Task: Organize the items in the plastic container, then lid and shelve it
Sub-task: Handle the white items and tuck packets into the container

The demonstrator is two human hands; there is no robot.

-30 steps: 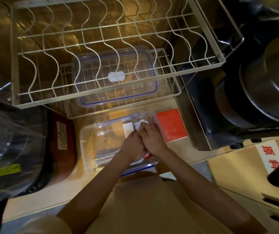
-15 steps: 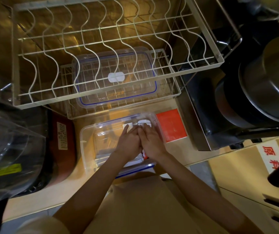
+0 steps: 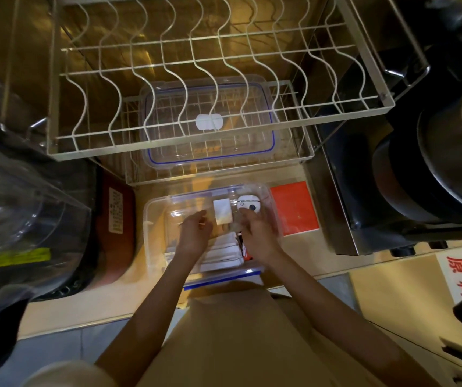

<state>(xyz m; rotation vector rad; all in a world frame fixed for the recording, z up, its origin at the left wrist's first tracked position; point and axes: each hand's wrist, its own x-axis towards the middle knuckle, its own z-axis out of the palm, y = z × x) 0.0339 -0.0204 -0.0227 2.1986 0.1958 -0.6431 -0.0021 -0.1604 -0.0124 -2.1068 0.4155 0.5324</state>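
Observation:
A clear plastic container (image 3: 151, 238) sits on the counter below me. Inside lie a small white rectangular packet (image 3: 222, 215), a white rounded device with a dark button (image 3: 249, 203), flat white packets (image 3: 221, 254) and a red-and-black item (image 3: 245, 248). My left hand (image 3: 195, 236) hovers over the container's middle, fingers loosely curled, holding nothing I can make out. Over the right side is my right hand (image 3: 257, 237), fingers apart, fingertips near the white device. The clear lid with a blue seal (image 3: 210, 121) rests in the lower wire basket (image 3: 302, 152) behind the container.
A white wire dish rack (image 3: 196, 79) overhangs the basket. A red booklet (image 3: 294, 208) lies right of the container. Black stacked pots (image 3: 433, 163) stand at right, a clear jug (image 3: 14, 205) and a dark red appliance (image 3: 115, 219) at left. A cardboard box (image 3: 420, 289) is lower right.
My two hands were pressed together over the items at the container's far end. They have drawn apart and back, uncovering the white packet and the white device.

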